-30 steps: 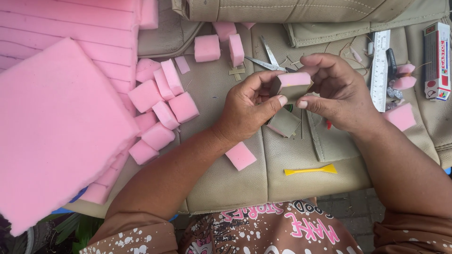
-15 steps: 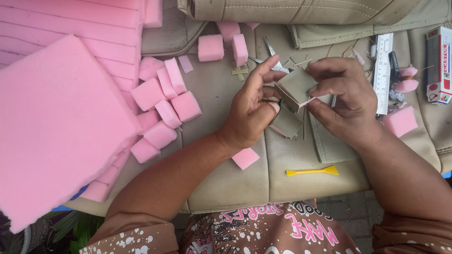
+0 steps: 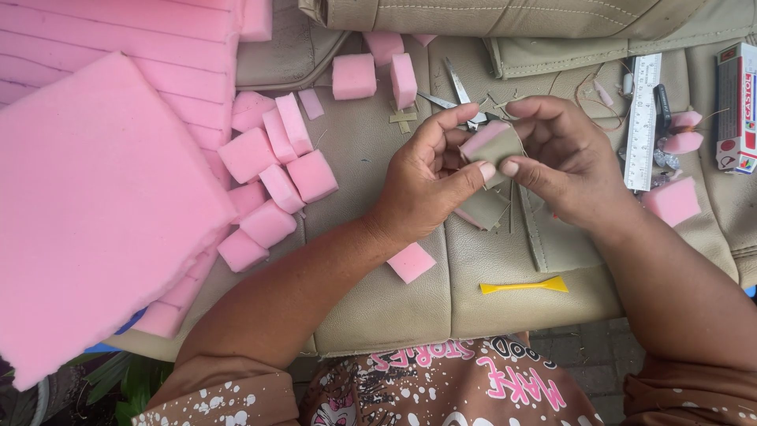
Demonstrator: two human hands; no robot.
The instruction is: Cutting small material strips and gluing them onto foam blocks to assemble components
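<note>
While pink foam cubes [image 3: 272, 170] lie scattered on the beige leather sheet [image 3: 394, 300], both hands pinch one leather-wrapped foam block [image 3: 493, 146] above it. The left hand [image 3: 426, 185] and right hand [image 3: 564, 158] each grasp it with thumb and fingers; scissors [image 3: 457, 91] lie just behind.

Yellow spreader [image 3: 524, 285], steel ruler [image 3: 643, 118], large pink foam slab [image 3: 95, 205].

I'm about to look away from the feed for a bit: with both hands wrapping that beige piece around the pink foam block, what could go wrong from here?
1. The beige cover piece is pinched only by fingertips of the left hand and right hand; it may spring open off the foam.
2. The scissors lie open just beyond the hands, so a reach forward could catch a blade.
3. A loose pink foam block sits by the left wrist and could get knocked off the edge.
</note>
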